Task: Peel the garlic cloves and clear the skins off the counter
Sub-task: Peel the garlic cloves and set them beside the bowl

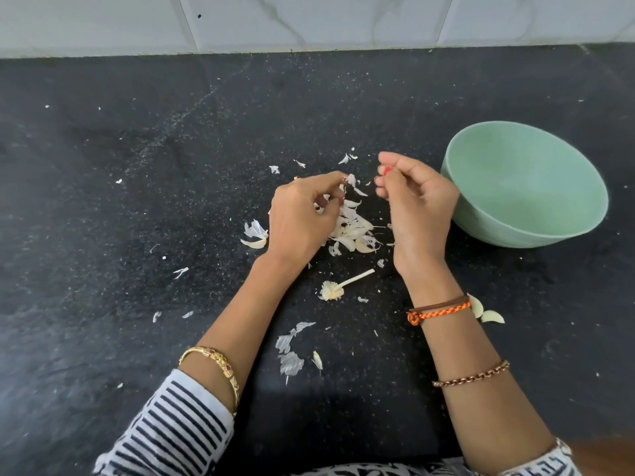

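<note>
So our left hand [302,218] is down over the pile, fingers curled in, and the fingertips look like they're pinching a bit of thin white papery garlic skin [350,180] up near the top of the heap. Honestly hard to say if there's a clove tucked in there too; the fingers hide it. Our right hand [417,201] is lifted just beside it, fingers curled with the thumb against them. Whether it's got anything in it, we can't tell; only a red-painted nail shows at the tips.

Between and under the two hands sits the main pile of white garlic skins and cloves [354,231], right on the black speckled stone counter [137,201]. A little closer to us there's the pale dried garlic stem with its frayed root end [343,286], lying flat. More loose skins [290,352] are scattered nearer still, between our forearms, plus small flakes off to the left.

Two pale peeled-looking garlic cloves [488,315] lie on the counter just beside our right wrist, partly hidden by it.

To the right of the right hand, near but not touching, is the round mint-green bowl [522,187], and nothing shows inside it from this angle. Behind the counter runs a white marble-look tiled wall [309,22].
</note>
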`<state>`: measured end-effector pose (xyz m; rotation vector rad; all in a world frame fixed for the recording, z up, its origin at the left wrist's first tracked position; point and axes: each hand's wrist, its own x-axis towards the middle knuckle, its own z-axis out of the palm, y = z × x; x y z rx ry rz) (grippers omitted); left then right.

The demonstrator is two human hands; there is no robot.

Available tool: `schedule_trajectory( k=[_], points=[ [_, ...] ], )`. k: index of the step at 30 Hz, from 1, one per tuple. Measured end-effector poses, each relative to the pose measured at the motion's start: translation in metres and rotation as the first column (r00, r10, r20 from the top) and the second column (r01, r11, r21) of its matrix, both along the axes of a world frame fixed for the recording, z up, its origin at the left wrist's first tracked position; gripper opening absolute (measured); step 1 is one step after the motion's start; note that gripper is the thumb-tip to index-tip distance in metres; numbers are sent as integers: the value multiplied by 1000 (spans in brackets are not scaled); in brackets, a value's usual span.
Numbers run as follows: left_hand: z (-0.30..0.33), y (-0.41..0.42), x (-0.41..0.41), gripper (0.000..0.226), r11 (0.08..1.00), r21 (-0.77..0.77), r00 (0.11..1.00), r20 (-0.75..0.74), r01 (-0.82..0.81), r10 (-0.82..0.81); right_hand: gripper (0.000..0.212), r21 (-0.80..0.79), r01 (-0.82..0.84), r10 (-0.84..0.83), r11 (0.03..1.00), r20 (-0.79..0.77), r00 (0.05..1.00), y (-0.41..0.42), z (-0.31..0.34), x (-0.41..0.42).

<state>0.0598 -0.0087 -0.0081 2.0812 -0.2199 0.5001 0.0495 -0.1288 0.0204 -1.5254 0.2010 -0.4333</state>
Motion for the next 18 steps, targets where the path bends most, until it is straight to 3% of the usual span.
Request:
schedule_trajectory(
  k=[4, 7, 10, 12, 15, 18],
  points=[
    [2, -1, -1, 16, 999, 40, 999, -20, 34, -33, 24, -49, -5, 6, 999, 38, 999, -1, 2, -2],
    [-1, -1, -3, 41, 990, 134, 997, -66, 44, -36, 23, -132, -2, 16, 991, 108, 994, 2, 5, -6],
    [-2, -4, -4, 49, 987, 157, 1000, -4, 19, -19, 21, -219, 15, 18, 976, 147, 989, 2, 6, -8],
    [-3, -7, -3, 45, 981, 193, 999, 48, 2, -11, 23, -289, 35, 11, 957, 154, 988, 2, 6, -8],
    [-4, -7, -2, 16, 975, 223, 995, 91, 10, -30, 28, -383, 75, -4, 921, 182, 983, -1, 6, -16],
    [-4, -8, -1, 30, 968, 249, 989, 137, 16, -52, 22, -504, 145, -21, 852, 244, 969, -10, 1, -43]
  ],
)
